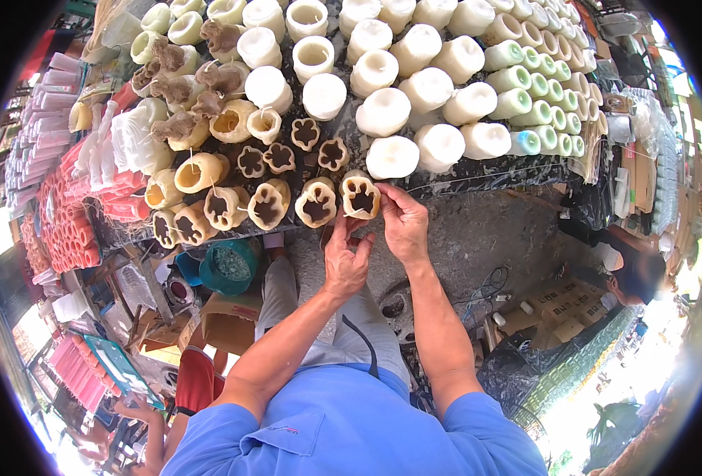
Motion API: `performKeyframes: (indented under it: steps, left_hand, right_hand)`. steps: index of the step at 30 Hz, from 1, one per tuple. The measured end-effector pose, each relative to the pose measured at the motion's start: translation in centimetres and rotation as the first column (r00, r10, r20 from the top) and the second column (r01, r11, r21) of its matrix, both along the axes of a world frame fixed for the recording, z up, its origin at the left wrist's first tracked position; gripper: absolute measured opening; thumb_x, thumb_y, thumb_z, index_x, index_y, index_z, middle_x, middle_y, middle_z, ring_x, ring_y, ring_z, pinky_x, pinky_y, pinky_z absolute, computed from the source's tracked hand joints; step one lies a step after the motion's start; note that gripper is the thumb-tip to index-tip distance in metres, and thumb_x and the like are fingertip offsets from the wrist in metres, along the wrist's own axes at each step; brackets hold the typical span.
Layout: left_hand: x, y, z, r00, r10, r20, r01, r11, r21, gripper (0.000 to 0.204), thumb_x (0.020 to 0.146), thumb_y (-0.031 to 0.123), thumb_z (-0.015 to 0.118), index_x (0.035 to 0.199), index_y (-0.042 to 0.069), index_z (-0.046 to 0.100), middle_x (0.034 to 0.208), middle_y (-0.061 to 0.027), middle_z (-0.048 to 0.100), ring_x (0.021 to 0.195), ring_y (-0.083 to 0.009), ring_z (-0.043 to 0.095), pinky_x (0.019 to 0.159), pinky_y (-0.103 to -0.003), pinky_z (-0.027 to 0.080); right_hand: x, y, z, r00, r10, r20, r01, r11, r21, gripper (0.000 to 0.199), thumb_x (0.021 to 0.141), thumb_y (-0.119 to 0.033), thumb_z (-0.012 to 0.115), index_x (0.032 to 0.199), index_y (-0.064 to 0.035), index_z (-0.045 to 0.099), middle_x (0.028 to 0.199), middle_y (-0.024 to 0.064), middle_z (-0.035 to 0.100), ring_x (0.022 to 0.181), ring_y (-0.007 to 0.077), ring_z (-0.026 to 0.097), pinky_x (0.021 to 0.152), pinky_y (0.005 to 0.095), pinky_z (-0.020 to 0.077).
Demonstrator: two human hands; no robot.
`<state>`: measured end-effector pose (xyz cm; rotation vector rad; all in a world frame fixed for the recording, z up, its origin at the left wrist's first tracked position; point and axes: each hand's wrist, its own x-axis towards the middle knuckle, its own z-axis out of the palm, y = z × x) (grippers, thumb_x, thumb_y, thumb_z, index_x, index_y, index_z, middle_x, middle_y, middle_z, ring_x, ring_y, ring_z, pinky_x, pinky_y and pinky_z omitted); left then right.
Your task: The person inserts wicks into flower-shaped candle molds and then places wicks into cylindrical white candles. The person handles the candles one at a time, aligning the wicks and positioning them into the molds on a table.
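A cream hollow wax candle with a dark, scalloped opening stands at the front edge of the black table. My right hand reaches up to its right side, thumb and forefinger closed against the rim. Below it, my left hand has its fingertips at the candle's front lower side, partly hidden from view, with the thumb bent inward. A thin pale strand crosses the opening. Just left stands a similar hollow candle, and small dark flower-shaped pieces lie behind.
Rows of white wax cylinders and pale green ones crowd the table. Brown lumps rest on candles at left, beside pink wax tubes. A teal bucket sits below. People work at lower left and at right.
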<state>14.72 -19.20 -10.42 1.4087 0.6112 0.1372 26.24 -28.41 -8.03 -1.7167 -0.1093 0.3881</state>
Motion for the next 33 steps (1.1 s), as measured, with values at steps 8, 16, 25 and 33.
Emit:
performKeyframes:
  steps: [8, 16, 25, 33]
  left_hand:
    - [0.7, 0.0, -0.8, 0.993, 0.042, -0.111, -0.060, 0.984, -0.169, 0.055, 0.109, 0.006, 0.064, 0.161, 0.001, 0.045, 0.123, -0.0091, 0.073, 0.108, -0.0152, 0.070, 0.095, -0.031, 0.057]
    - [1.8, 0.1, 0.1, 0.990, 0.095, -0.102, -0.113, 0.975, -0.194, 0.049, 0.111, 0.011, 0.064, 0.157, 0.002, 0.050, 0.119, -0.0071, 0.075, 0.107, -0.0136, 0.071, 0.093, -0.029, 0.056]
    - [-3.5, 0.4, 1.2, 0.979, -0.018, -0.205, -0.005, 0.994, -0.111, 0.047, 0.104, 0.008, 0.072, 0.147, 0.001, 0.055, 0.109, -0.0052, 0.073, 0.098, -0.0112, 0.069, 0.078, -0.025, 0.054]
    - [-8.0, 5.5, 4.0, 0.923, -0.238, -0.304, 0.212, 0.970, -0.116, 0.035, 0.108, 0.009, 0.065, 0.142, 0.005, 0.056, 0.085, 0.0028, 0.060, 0.073, -0.0065, 0.056, 0.068, -0.022, 0.048]
  right_hand:
    - [-0.1, -0.6, -0.7, 0.997, 0.016, -0.069, -0.009, 0.996, 0.092, 0.021, 0.107, -0.006, 0.068, 0.125, 0.0019, 0.077, 0.123, 0.0111, 0.077, 0.106, 0.0149, 0.072, 0.092, 0.0296, 0.0596]
    - [-0.7, -0.3, -0.2, 0.993, -0.006, -0.122, 0.019, 0.995, 0.101, 0.022, 0.109, -0.006, 0.067, 0.127, 0.0015, 0.075, 0.120, 0.0071, 0.077, 0.107, 0.0122, 0.069, 0.095, 0.0278, 0.0565]
    - [-2.1, -0.5, -1.6, 0.960, -0.231, -0.157, 0.259, 0.946, 0.195, 0.016, 0.106, -0.002, 0.067, 0.117, 0.0021, 0.077, 0.109, 0.0072, 0.076, 0.095, 0.0093, 0.069, 0.083, 0.0248, 0.0571]
    - [-8.9, -2.0, 1.7, 0.897, -0.118, -0.426, 0.071, 0.990, -0.123, 0.037, 0.103, -0.023, 0.077, 0.131, 0.0002, 0.075, 0.107, 0.0069, 0.080, 0.093, 0.0118, 0.072, 0.083, 0.0282, 0.0589]
